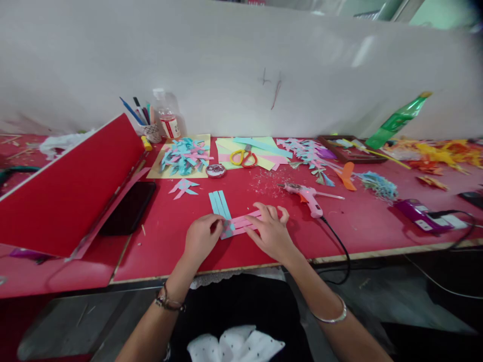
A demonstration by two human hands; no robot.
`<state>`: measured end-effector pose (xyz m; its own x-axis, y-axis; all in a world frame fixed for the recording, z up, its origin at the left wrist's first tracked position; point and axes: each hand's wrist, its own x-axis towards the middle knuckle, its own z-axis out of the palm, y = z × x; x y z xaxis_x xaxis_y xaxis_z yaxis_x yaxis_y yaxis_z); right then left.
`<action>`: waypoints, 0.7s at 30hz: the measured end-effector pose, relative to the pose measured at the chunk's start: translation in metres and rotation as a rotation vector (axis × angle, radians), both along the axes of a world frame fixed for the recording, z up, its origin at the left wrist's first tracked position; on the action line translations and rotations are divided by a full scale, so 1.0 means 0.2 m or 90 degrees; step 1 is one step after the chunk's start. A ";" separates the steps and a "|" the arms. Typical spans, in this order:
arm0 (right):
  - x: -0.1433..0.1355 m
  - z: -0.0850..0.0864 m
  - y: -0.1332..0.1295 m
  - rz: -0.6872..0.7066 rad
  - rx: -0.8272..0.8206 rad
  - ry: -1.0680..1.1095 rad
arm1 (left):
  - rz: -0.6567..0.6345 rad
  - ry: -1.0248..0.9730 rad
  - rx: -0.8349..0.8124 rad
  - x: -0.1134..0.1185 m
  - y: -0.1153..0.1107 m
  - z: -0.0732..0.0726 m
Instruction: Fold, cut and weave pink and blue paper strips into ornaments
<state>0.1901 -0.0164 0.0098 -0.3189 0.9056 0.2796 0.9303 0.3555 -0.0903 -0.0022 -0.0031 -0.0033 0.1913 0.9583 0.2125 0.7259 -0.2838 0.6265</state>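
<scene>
Blue paper strips (218, 202) and pink paper strips (245, 221) lie on the red tabletop, crossing at right angles in a small woven square (227, 229). My left hand (206, 232) is at the left side of the square, its thumb and forefinger closed in a pinch at the edge of the weave. My right hand (269, 229) has its fingers spread over the pink strips, with the fingertips resting on them. Just beyond the strips lies a small folded pink and blue paper piece (183, 187).
A pink glue gun (307, 196) with its cord lies to the right. Behind are scissors (244, 157), a round tin (216, 171) and a pile of woven paper pieces (185, 157). A red board (83, 186) and a phone (130, 208) are at left; a green bottle (398, 120) leans at right.
</scene>
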 end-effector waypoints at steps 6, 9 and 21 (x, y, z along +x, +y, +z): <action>0.09 -0.02 0.02 -0.063 0.024 -0.022 | -0.002 0.005 -0.002 0.00 0.00 0.00; 0.13 -0.03 0.03 -0.079 0.032 -0.027 | -0.002 0.002 -0.004 0.00 0.00 0.00; 0.15 -0.02 0.03 -0.051 0.034 -0.006 | -0.001 -0.004 -0.011 0.00 0.00 -0.01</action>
<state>0.2203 -0.0113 0.0068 -0.2494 0.9122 0.3252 0.9564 0.2847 -0.0652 -0.0030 -0.0023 -0.0048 0.1914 0.9613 0.1980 0.7213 -0.2746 0.6359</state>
